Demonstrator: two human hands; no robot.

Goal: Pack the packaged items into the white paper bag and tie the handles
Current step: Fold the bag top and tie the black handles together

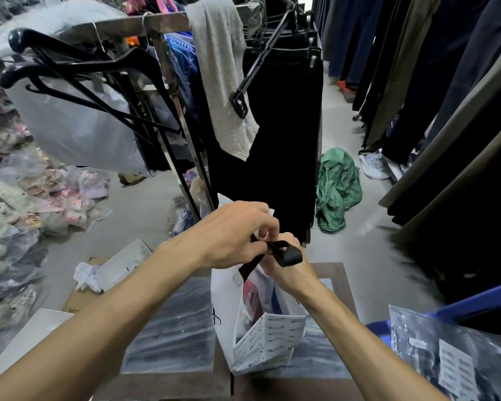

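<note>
The white paper bag (261, 337) stands upright on the table (185, 383), between two flat plastic-wrapped packages (171, 322) lying on the same surface. Packaged items (253, 299) show inside its open top, so packing appears complete or nearly so. The black ribbon handles (284, 253) rise from the bag mouth and are gathered above it.

The left hand (232, 235) is clenched on the ribbon where the two handles cross, thumb and fingers pinched. The right hand (287, 270) lies under and behind a ribbon loop that curls across its back; its fingers are hidden, so its grip state cannot be told with certainty, though it appears to be holding ribbon. The step in hand appears to be forming the knot.

Risks from this point:
- Upward pull on the handles may tear the paper at the handle anchor, since nothing steadies the bag body.
- Uneven tension may tip the bag toward the table edge and spill the contents.
- The flat ribbon may slip through the pinch before the knot seats, leaving a loose tie.
- The clothes rack (168, 82) stands close beyond the bag; a wide hand movement may snag it.
</note>
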